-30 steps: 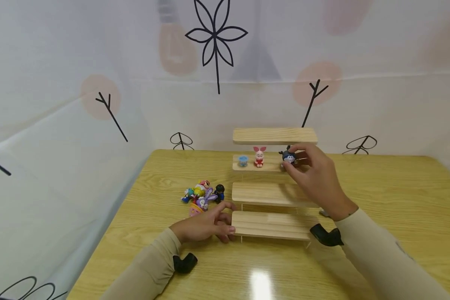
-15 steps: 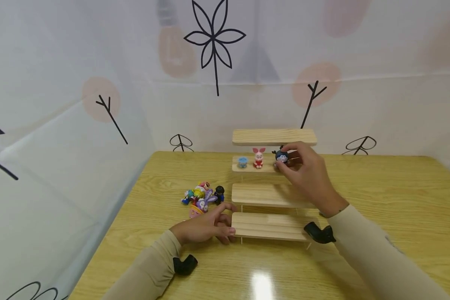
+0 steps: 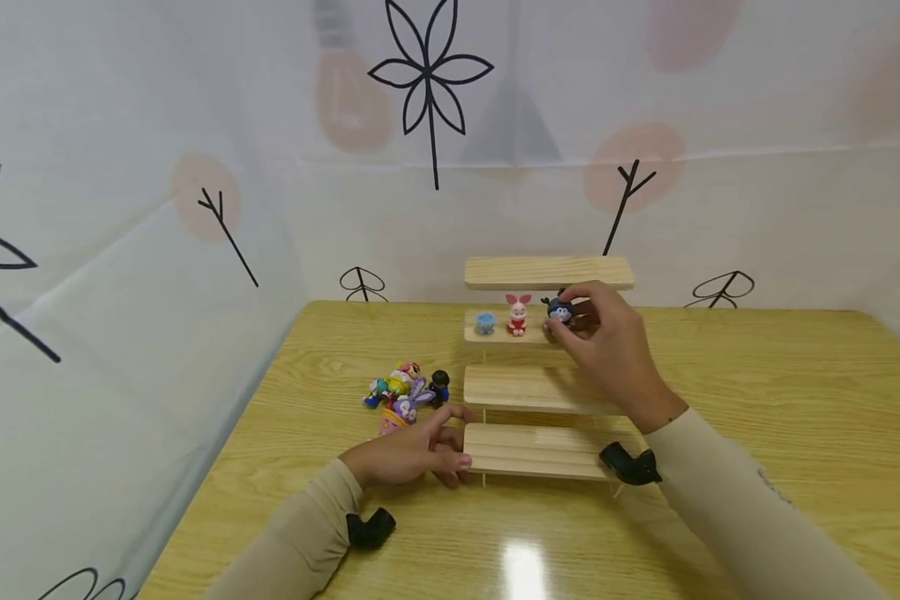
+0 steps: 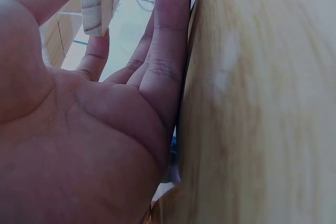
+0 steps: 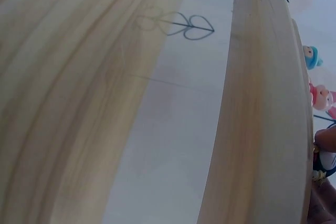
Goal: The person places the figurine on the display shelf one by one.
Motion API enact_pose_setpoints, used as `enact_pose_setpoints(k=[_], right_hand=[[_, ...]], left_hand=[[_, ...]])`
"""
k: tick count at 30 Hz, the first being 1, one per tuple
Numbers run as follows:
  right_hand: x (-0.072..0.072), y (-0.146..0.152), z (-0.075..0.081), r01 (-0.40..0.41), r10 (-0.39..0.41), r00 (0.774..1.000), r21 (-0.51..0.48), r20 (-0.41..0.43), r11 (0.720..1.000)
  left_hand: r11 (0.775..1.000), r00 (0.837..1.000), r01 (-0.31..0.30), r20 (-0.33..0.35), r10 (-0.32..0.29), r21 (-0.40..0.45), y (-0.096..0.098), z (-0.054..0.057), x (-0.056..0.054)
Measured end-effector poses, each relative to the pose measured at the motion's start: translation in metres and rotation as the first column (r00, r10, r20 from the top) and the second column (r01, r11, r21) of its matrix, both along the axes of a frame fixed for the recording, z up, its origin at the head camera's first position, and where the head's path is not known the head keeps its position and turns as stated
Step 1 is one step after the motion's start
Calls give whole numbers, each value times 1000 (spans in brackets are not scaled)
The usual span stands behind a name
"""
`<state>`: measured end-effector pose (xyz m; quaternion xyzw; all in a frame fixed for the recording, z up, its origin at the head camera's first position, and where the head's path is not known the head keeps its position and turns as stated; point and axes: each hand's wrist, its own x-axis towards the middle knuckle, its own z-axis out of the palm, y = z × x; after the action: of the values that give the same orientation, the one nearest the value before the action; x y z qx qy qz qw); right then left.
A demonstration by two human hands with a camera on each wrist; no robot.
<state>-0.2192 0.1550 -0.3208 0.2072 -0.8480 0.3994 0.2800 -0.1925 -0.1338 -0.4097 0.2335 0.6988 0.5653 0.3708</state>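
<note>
A tiered wooden display shelf (image 3: pixel 536 450) stands on the table. My left hand (image 3: pixel 412 450) grips the left end of its lowest board with thumb and index finger; the board's end (image 4: pixel 95 3) shows between them in the left wrist view. My right hand (image 3: pixel 611 346) pinches a figurine with a dark horned hood (image 3: pixel 559 312) at the second board from the top (image 3: pixel 498 337). Whether its base touches the board cannot be told. Left of it on that board are a pink piglet figurine in red (image 3: pixel 517 317) and a small blue-hatted figurine (image 3: pixel 485 323).
Left of the shelf several figurines lie in a pile, among them a purple rabbit (image 3: pixel 407 406); a dark-haired figurine in blue (image 3: pixel 439 387) is beside them. A top board (image 3: pixel 547 272) overhangs at the back. Patterned white cloth (image 3: pixel 510 192) hangs behind the table (image 3: pixel 780 375).
My right hand has moved left along the second board with the dark-hooded figurine, bringing it closer to the piglet figurine. The left hand has stayed on the lowest board.
</note>
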Motion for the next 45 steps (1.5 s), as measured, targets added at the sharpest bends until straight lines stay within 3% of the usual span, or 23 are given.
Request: enact_pose_setpoints(k=[12, 22, 34, 45], right_hand=[[1, -2, -2, -5, 5, 1000, 21, -21, 1000], [0, -5, -3, -26, 26, 999, -6, 38, 1000], [1, -5, -5, 15, -15, 1000, 52, -11, 999], [7, 0, -3, 7, -8, 999, 20, 51, 1000]], left_hand=[[1000, 1000, 10, 1, -10, 9, 0, 0, 0], [1000, 1000, 1, 2, -1, -1, -1, 0, 0], [1000, 1000, 9, -14, -9, -7, 0, 1, 0], [1000, 1000, 12, -11, -12, 8, -1, 0, 0]])
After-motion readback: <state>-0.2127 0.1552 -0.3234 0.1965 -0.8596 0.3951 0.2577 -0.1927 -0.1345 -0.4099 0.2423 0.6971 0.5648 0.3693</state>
